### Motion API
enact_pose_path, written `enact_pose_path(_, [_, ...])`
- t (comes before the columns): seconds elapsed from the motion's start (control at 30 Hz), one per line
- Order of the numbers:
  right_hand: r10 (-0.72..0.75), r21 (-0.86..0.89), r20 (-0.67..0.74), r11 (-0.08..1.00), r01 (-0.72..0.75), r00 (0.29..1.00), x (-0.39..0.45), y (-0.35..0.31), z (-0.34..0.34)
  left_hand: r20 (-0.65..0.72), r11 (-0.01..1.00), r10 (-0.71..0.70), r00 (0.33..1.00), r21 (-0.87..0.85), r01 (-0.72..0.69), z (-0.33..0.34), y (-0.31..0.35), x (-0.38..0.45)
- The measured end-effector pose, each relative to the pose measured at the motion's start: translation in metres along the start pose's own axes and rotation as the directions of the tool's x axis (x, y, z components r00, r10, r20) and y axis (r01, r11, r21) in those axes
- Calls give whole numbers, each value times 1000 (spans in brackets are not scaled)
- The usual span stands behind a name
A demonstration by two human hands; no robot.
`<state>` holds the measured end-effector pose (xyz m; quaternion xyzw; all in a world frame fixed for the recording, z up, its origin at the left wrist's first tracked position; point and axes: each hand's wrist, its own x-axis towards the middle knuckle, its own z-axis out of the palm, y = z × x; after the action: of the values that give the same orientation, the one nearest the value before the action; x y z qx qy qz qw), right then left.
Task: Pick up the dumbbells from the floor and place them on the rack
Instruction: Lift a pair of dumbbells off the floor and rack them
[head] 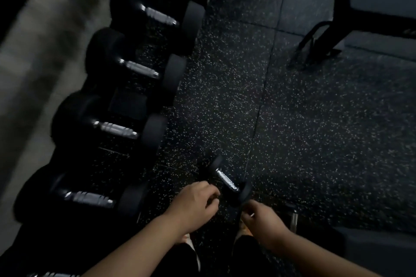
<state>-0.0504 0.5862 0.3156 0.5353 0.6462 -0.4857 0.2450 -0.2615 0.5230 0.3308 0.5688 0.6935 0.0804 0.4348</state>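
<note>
A small black dumbbell with a chrome handle lies at an angle on the speckled rubber floor, just ahead of my hands. My left hand hovers at its left with the fingers loosely curled and nothing in them. My right hand is curled close to the dumbbell's near head; the dim light hides whether it touches or holds anything. A second dumbbell lies on the floor to the right, partly hidden by my right hand. The rack runs along the left, loaded with several larger black dumbbells.
A grey wall stands behind the rack. The black frame of a bench or machine stands on the floor at the upper right. My legs and feet show between my forearms at the bottom.
</note>
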Motion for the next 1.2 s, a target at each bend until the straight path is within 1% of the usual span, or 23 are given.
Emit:
enact_pose_path(0.1, [14,-22,35,1000,-13,999,57,21,28,29,995,77,997,62,-79,23,-20,46])
enact_pose_path(0.2, [32,0,45,999,-32,998,120,43,59,134,966,127,983,207,-153,39,-46,94])
enact_pose_path(0.27, [59,0,50,998,-59,997,163,57,80,208,915,95,974,368,-167,48,-64,125])
enact_pose_path(0.33, [83,45,70,995,-86,994,205,72,103,262,835,35,964,522,-172,59,-78,150])
enact_pose_path(0.4, [85,62,60,994,-89,995,243,83,124,284,800,-5,959,576,-166,71,-88,165])
enact_pose_path(0.47, [77,71,5,994,-77,997,276,90,141,292,821,16,956,543,-179,81,-94,169])
enact_pose_path(0.53, [70,79,-60,995,-65,996,306,94,153,302,870,49,952,456,-190,87,-95,166])
enact_pose_path(0.6, [79,63,-92,995,-74,993,333,100,161,307,902,72,949,387,-193,90,-91,162])
enact_pose_path(0.7, [110,-10,-27,994,-110,994,360,108,166,268,927,113,957,319,-199,87,-81,158])
enact_pose_path(0.77, [133,7,7,991,-133,991,371,110,168,257,937,122,959,290,-197,84,-76,155])
enact_pose_path(0.9, [155,-2,15,988,-155,988,383,109,169,358,936,131,924,263,-235,85,-74,147])
enact_pose_path(0.97, [174,11,30,985,-174,984,384,104,167,370,935,121,921,268,-231,86,-73,144])
enact_pose_path(1.1, [211,80,39,974,-213,977,378,100,157,280,937,130,951,280,-211,83,-74,142])
enact_pose_path(1.2, [229,114,53,966,-234,972,368,102,150,211,956,135,968,228,-183,78,-77,149])
